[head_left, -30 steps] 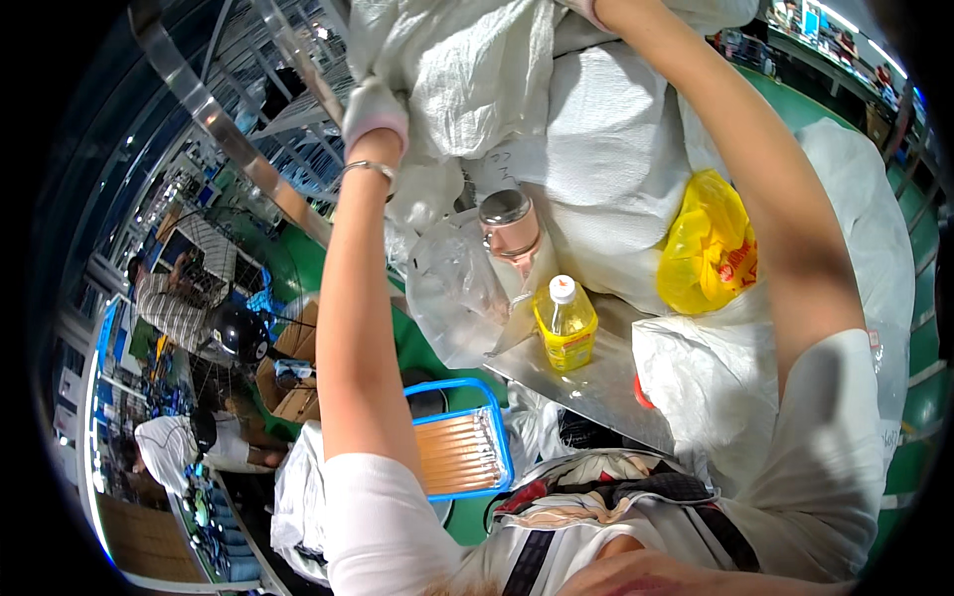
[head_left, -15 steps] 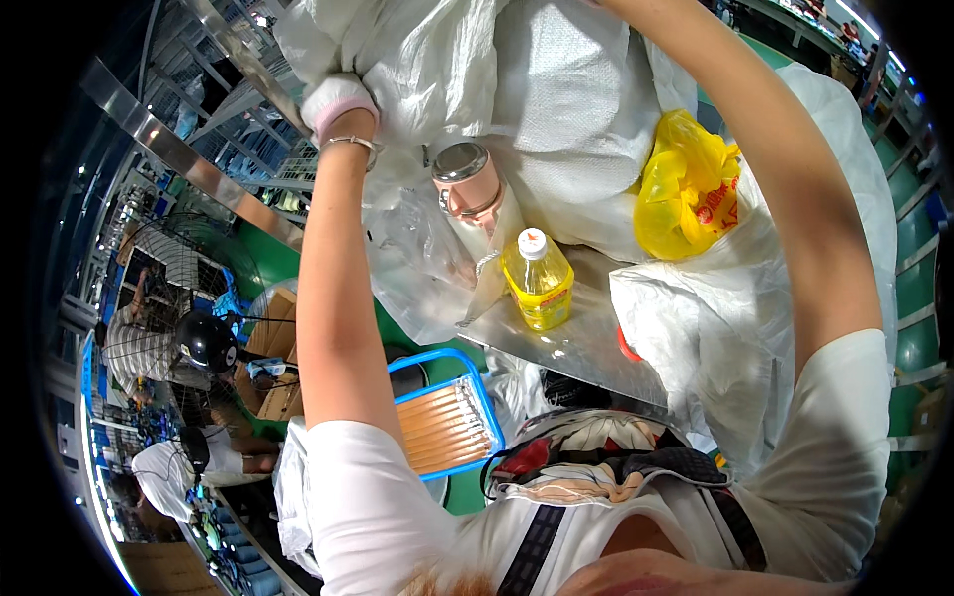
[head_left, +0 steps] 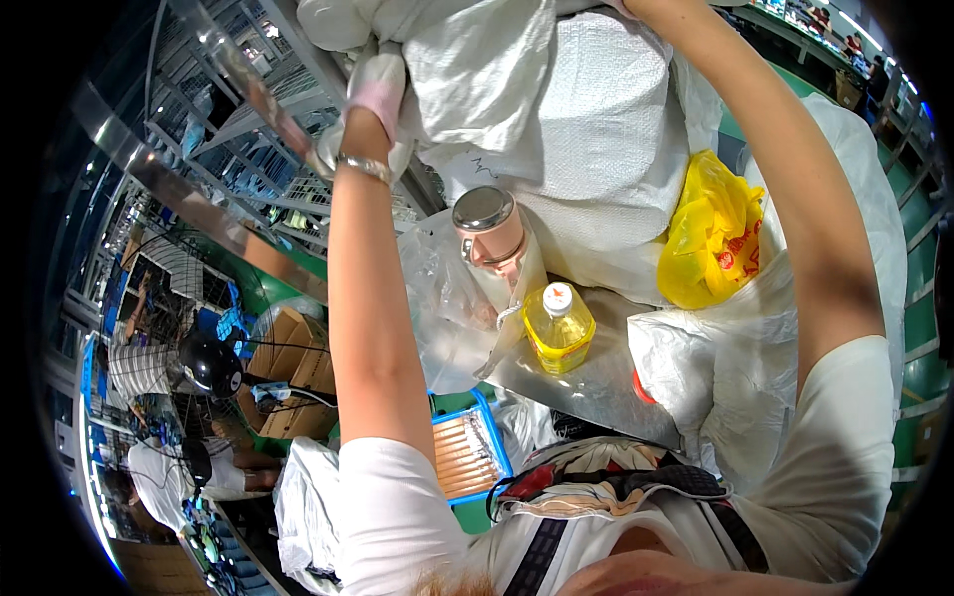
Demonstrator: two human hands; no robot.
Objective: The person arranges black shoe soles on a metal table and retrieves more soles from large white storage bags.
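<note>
A white glove with a pink cuff covers my left hand (head_left: pixel 378 89), which is closed on a fold of a large white woven sack (head_left: pixel 606 149) at its left side. My right hand (head_left: pixel 624 8) reaches the top edge of the picture, by the sack's upper part; its fingers are out of sight. Below the sack stand a pink flask with a steel lid (head_left: pixel 489 233) and a clear bottle with a white cap and yellow liquid (head_left: pixel 558 328). A crumpled yellow plastic bag (head_left: pixel 706 233) lies against the sack's right side.
A metal surface (head_left: pixel 621 397) carries the bottle. Clear plastic film (head_left: pixel 442 288) hangs beside the flask. Metal racks (head_left: pixel 268 109) stand at the left, with a fan, an open cardboard box (head_left: pixel 288 368) and a seated person behind. A blue-framed stool (head_left: pixel 467 452) is below my left arm.
My left hand has moved slightly right and its glove shows more fully. The sack's upper folds have shifted. The flask, bottle and yellow bag appear lower in the picture.
</note>
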